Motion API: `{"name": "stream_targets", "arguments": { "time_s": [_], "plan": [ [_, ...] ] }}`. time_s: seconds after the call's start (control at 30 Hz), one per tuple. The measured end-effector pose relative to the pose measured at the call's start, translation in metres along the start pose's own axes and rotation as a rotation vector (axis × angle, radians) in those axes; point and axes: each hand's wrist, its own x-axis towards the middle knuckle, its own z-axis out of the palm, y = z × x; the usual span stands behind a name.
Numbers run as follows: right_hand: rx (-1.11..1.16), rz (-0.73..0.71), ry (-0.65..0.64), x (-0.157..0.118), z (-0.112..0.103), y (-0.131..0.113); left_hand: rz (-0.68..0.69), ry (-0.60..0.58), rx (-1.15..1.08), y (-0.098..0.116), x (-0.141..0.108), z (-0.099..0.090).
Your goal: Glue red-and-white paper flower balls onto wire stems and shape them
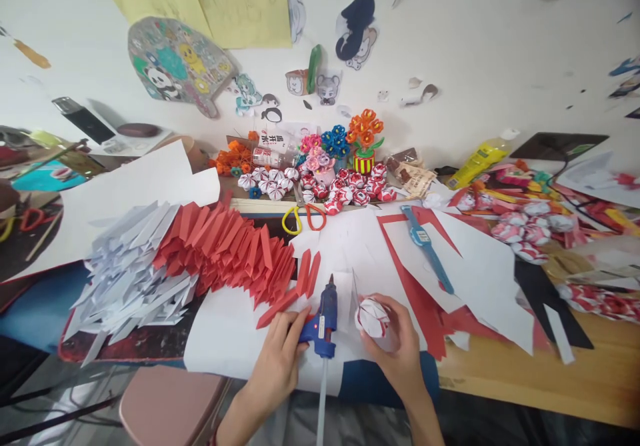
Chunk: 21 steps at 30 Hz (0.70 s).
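Observation:
My left hand has its fingers closed on the handle of a blue hot glue gun, whose nozzle points away from me. A white glue stick sticks out of its back end. In my right hand, between thumb and fingers, is a folded paper flower ball, white with red edges. Just beyond my left hand lie a few loose red folded paper strips, beside a large pile of red folded strips. White folded strips are heaped farther left.
Scissors with yellow and red handles lie ahead of the glue gun. Finished paper balls and small flower pots stand along the wall. A blue watch rests on paper sheets at right, near a yellow bottle.

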Motion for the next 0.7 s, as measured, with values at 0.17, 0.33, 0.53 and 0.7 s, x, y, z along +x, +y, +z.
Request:
{"name": "stream_targets", "arguments": {
  "time_s": [0.17, 0.33, 0.53, 0.7],
  "plan": [
    [-0.015, 0.097, -0.172, 0.003, 0.0, -0.005, 0.018, -0.037, -0.024, -0.003, -0.002, 0.001],
    [-0.162, 0.102, -0.227, 0.012, 0.003, -0.015, -0.03, -0.051, -0.138, -0.005, -0.003, -0.004],
    [-0.194, 0.124, -0.249, 0.012, 0.005, -0.02, -0.204, -0.03, -0.431, -0.009, -0.007, -0.013],
    [-0.185, 0.129, -0.257, 0.014, 0.009, -0.018, -0.606, 0.152, -0.537, -0.015, -0.026, -0.006]
  ]
}}
